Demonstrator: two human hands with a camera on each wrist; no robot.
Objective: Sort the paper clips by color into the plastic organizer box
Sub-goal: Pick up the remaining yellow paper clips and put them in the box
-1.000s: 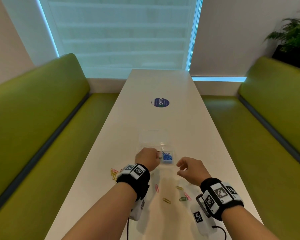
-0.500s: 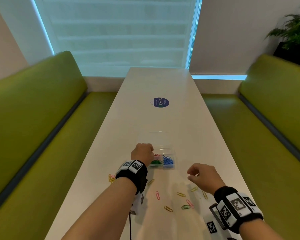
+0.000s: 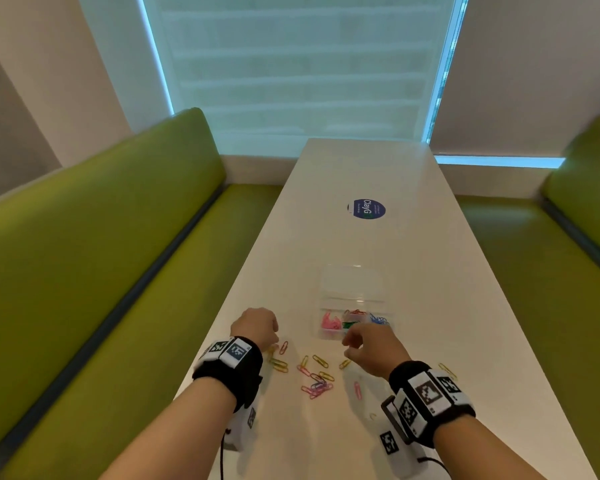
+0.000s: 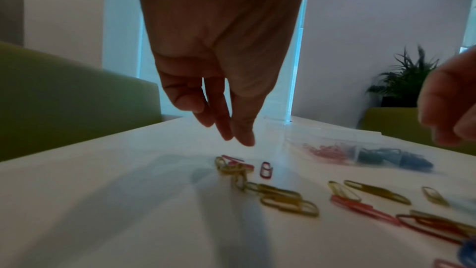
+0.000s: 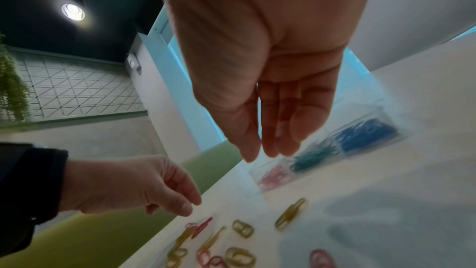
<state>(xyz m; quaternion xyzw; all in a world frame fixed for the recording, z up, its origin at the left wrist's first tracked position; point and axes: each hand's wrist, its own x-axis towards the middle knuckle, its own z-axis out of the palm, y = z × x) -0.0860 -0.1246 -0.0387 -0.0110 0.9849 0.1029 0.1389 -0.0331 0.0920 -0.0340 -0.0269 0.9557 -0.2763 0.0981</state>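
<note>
Partly hidden behind the right hand (image 3: 371, 348), the clear organizer box (image 3: 326, 336) sits on the white bench (image 3: 395, 258) with its near right corner covered; pink, green, red and blue clips can be made out inside, though the dividers are hard to see and its transparent lid (image 3: 352, 282) is faint against the bench. Blur softens both wrist views, so the colours of single clips are uncertain there. Loose paper clips (image 3: 314, 379), mostly yellow and pink, lie scattered on the bench between and just in front of the two hands. The left hand (image 3: 255, 327) hangs above the yellow clips at the left of the scatter, fingers (image 4: 242, 129) pointing down, relaxed and close together, holding nothing. The right hand hovers just before the box, its fingers (image 5: 268, 129) straight, lightly together and angled down, empty as far as the wrist view shows. Both wrists carry black bands with printed markers.
</note>
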